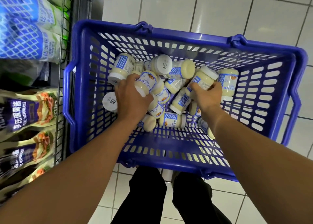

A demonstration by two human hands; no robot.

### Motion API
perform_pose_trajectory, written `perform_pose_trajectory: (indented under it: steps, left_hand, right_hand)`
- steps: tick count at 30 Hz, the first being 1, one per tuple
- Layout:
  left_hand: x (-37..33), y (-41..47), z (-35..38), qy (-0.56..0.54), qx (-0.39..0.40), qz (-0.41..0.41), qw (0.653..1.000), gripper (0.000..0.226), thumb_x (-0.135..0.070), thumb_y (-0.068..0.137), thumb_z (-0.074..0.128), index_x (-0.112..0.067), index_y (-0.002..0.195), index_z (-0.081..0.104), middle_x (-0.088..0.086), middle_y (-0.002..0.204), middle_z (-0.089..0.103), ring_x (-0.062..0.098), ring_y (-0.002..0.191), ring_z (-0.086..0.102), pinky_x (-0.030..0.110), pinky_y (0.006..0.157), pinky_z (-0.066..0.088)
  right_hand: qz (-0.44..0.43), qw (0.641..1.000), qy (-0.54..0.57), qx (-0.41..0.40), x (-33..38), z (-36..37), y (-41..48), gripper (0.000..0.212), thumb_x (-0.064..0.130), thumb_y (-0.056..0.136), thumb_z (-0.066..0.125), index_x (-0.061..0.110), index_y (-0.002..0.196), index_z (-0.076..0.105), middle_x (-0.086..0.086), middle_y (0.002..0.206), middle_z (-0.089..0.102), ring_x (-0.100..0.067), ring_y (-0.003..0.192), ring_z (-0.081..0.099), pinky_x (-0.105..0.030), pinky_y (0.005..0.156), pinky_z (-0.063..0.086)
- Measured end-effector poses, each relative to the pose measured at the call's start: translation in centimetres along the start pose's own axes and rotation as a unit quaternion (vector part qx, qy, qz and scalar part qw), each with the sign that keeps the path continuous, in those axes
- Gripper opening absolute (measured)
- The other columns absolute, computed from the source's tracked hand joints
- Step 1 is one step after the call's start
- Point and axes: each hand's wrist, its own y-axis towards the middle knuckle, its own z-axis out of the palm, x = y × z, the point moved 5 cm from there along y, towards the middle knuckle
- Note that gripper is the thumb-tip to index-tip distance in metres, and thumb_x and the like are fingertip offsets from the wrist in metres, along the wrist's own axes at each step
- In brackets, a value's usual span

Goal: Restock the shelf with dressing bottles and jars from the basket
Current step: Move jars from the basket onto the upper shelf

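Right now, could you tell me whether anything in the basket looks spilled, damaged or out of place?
The jars lie jumbled at all angles, piled in the blue basket rather than standing in order. No spill or breakage shows.

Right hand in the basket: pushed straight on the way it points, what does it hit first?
The right hand grips a jar. Along the forearm's line, that jar would probably bump the sideways jar in the pile next, before the basket's far wall. Depth is hard to judge.

Blue basket, cream jars with blue lattice labels, white tiles
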Motion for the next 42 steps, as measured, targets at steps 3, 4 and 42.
perform_pose_trajectory:
  steps: [3, 4, 42]
  left_hand:
    - [-0.5, -0.6, -0.3, -0.022, -0.003, 0.012, 1.000, 0.066, -0.023, 0.071, 0.084, -0.019, 0.129, 0.053, 0.006, 0.125, 0.049, 0.025, 0.119, 0.044, 0.043, 0.098, 0.045]
    - [-0.7, -1.0, -0.2, -0.032, -0.002, 0.017, 0.999, 0.065, -0.022, 0.072, 0.084, -0.018, 0.129, 0.053, 0.006, 0.126, 0.049, 0.023, 0.117, 0.047, 0.038, 0.096, 0.046]
    - [-10.2, -9.2, -2.8, -0.439, 0.250, -0.141, 0.851, 0.060, -0.034, 0.071, 0.079, -0.016, 0.123, 0.055, 0.009, 0.108, 0.073, 0.027, 0.096, 0.073, 0.041, 0.073, 0.060]
  right_hand:
    - [-0.002, 0.998, 0.032, 0.050, -0.2, -0.7, -0.9, 0.051, 0.018, 0.079, 0.080, 0.012, 0.120, 0.051, 0.004, 0.089, 0.066, -0.003, 0.068, 0.066, -0.021, 0.061, 0.053]
    - [0.000, 0.997, 0.046, 0.067, -0.2, -0.9, -1.2, 0.050, 0.016, 0.079, 0.080, 0.013, 0.119, 0.051, 0.003, 0.090, 0.066, -0.005, 0.069, 0.068, -0.020, 0.057, 0.052]
    - [-0.012, 0.952, 0.154, 0.263, 7.9, -7.1, -16.3, 0.059, 0.021, 0.074, 0.075, 0.007, 0.127, 0.055, -0.014, 0.116, 0.072, -0.037, 0.107, 0.069, -0.052, 0.087, 0.057]
